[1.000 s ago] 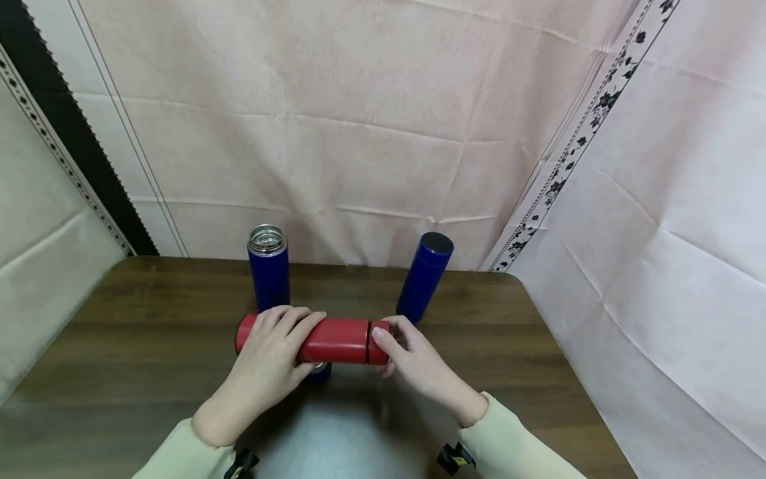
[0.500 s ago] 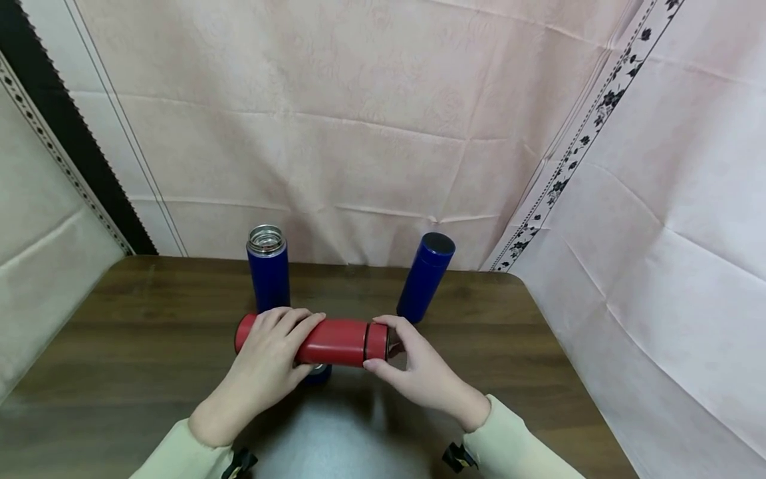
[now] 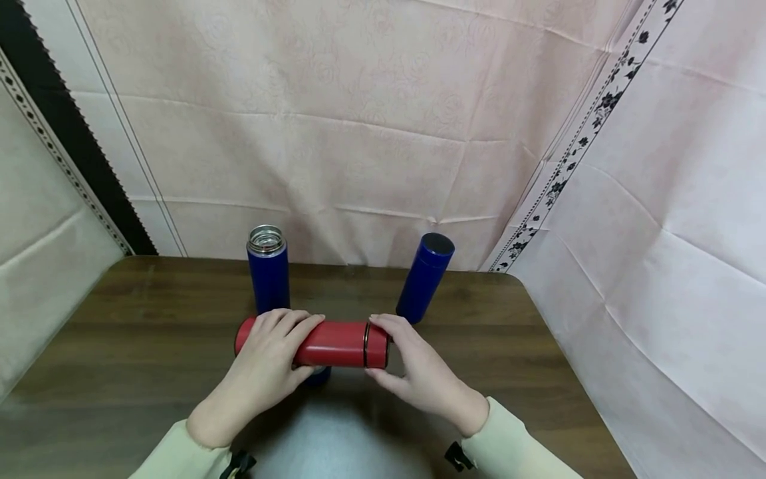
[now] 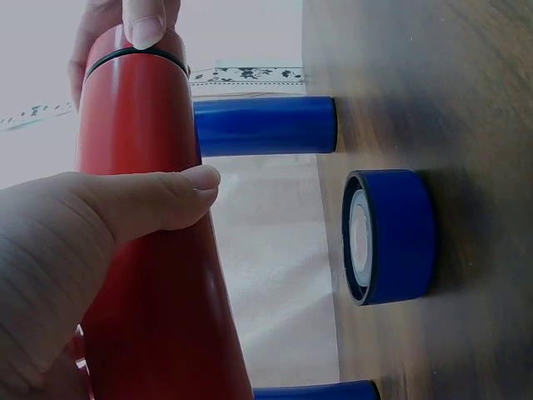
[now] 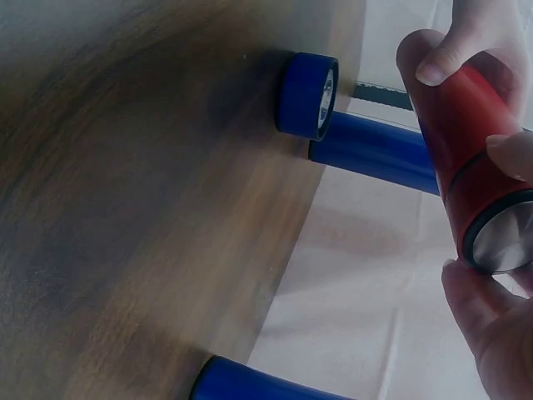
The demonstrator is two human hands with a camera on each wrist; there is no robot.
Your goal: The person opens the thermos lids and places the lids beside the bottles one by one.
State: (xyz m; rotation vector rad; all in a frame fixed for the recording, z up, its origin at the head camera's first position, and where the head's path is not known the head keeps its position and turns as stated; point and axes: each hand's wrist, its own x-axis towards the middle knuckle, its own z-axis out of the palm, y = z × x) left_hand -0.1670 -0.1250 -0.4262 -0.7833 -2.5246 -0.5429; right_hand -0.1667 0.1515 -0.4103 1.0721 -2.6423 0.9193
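A red bottle (image 3: 338, 343) lies sideways in the air above the table, its cap end to the right. My left hand (image 3: 266, 359) grips its body from above, the thumb across it in the left wrist view. Around the red cap (image 3: 377, 346), the fingers and thumb of my right hand (image 3: 421, 369) pinch the edges. A dark line separates cap from body. Below the bottle is a small blue cap (image 3: 318, 376), mostly hidden in the head view; in the left wrist view the blue cap (image 4: 404, 236) sits on the table, its inner side facing up.
An uncapped blue bottle (image 3: 269, 276) with a silver mouth stands at the back left of the wooden table (image 3: 149, 319). A blue bottle with a dark top (image 3: 426, 276) stands at the back right. Patterned cloth (image 3: 359, 133) hangs behind the table.
My right hand has loosened and re-placed its fingers on the red cap, the thumb moving from its front to its lower edge. The left hand keeps its grip, nearly still.
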